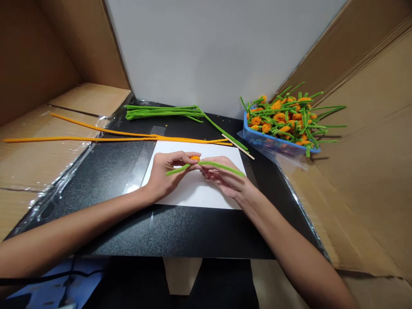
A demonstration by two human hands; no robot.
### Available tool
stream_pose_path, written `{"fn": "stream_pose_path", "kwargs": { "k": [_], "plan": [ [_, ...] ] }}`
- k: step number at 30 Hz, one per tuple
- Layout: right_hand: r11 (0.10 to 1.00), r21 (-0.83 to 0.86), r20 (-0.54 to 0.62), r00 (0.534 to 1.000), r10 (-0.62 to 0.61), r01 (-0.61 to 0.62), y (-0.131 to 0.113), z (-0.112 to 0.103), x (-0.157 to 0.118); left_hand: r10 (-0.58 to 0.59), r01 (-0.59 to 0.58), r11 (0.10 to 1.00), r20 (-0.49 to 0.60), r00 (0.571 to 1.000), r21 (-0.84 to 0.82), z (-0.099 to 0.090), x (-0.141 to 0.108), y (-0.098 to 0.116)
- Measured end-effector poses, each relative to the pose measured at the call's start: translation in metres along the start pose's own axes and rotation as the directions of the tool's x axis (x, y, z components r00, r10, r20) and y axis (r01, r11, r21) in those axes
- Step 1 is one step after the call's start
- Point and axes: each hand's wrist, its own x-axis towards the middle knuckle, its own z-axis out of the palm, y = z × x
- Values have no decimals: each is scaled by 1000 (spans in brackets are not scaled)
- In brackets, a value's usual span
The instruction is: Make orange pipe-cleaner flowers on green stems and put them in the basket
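Above a white sheet (196, 195), my left hand (170, 171) is closed with thumb and fingers pinching a small orange fuzzy piece (195, 158). My right hand (223, 174) meets it from the right, its fingers curled at the green fuzzy stem (222, 165). That stem runs across both hands, one end over the left hand and the other over the right wrist. Where the stem meets the orange piece is partly hidden by the fingertips.
Behind the sheet lie long orange stems (125, 137), a bundle of green stems (161, 112) and a thin wooden stick (238, 146). A blue basket (273, 139) of orange-and-green pieces stands at the back right. Cardboard walls (363, 171) flank the black table (180, 234).
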Motion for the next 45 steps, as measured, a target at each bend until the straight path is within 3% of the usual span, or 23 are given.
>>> {"fn": "stream_pose_path", "kwargs": {
  "k": [3, 7, 12, 18, 23, 26, 31, 33, 39, 45],
  "plan": [
    [997, 43, 12, 998, 65, -65, -4, -3, -3, 24, -25, 999, 10, 1000, 42, -1, 1, -3],
    [987, -77, -108, 983, -145, 138, -4, -5, 2, -140, 142, 989, -56, 989, 43, 1, 7, -2],
    [957, -201, -71, 971, -227, 209, 0, -9, 8, -307, 306, 952, -31, 951, -24, 2, 10, -4],
    [877, -413, -93, 947, -308, 245, 7, -5, 8, -280, 282, 955, 40, 959, -93, 2, 8, -3],
    [682, -644, -72, 861, -504, 346, 7, 4, 2, -227, 239, 960, 92, 970, -143, 2, 5, 0],
    [692, -619, -41, 864, -502, 372, 6, 3, 2, -232, 246, 954, 98, 968, -170, 2, 4, -1],
    [898, -356, -123, 939, -321, 260, 9, -7, 12, -297, 301, 944, 53, 953, -136, 2, 7, -3],
    [940, -247, -135, 952, -274, 236, 11, -8, 14, -294, 294, 950, 21, 956, -106, 1, 8, -4],
    [823, -323, -57, 859, -509, 466, 7, -2, 9, -266, 263, 961, -34, 963, -81, 2, 8, -7],
    [805, -357, -113, 834, -540, 473, 6, 1, 10, -116, 119, 992, 64, 991, -39, 8, 1, -3]
  ]
}}
